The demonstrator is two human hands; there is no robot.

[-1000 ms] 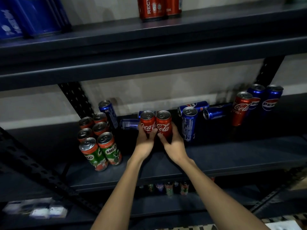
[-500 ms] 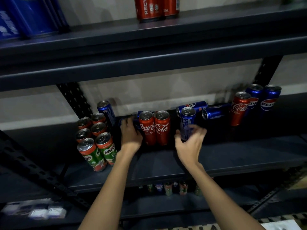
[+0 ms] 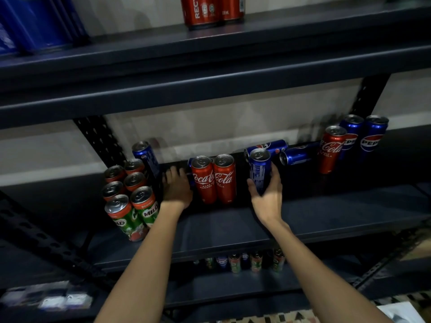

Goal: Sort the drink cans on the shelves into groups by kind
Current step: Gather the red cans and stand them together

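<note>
On the middle shelf (image 3: 233,229) two red Coca-Cola cans (image 3: 213,180) stand upright side by side. My left hand (image 3: 176,190) reaches in just left of them, and its fingers curl over a blue can lying on its side (image 3: 190,162), which is mostly hidden. My right hand (image 3: 265,197) grips an upright blue Pepsi can (image 3: 259,171) right of the pair, thumb on its left side and fingers on its right. Several Milo cans (image 3: 130,206) cluster at the left, with one blue can (image 3: 145,157) behind them.
Two blue cans lie on their sides (image 3: 293,155) behind my right hand. Farther right stand a Coca-Cola can (image 3: 332,148) and two Pepsi cans (image 3: 363,136). The upper shelf holds red cans (image 3: 205,10) and blue packs (image 3: 35,22). More cans (image 3: 235,262) stand on the shelf below.
Both hands let go of the two Coca-Cola cans. My left hand moved left onto the lying blue can, and my right hand moved right and took hold of the upright Pepsi can.
</note>
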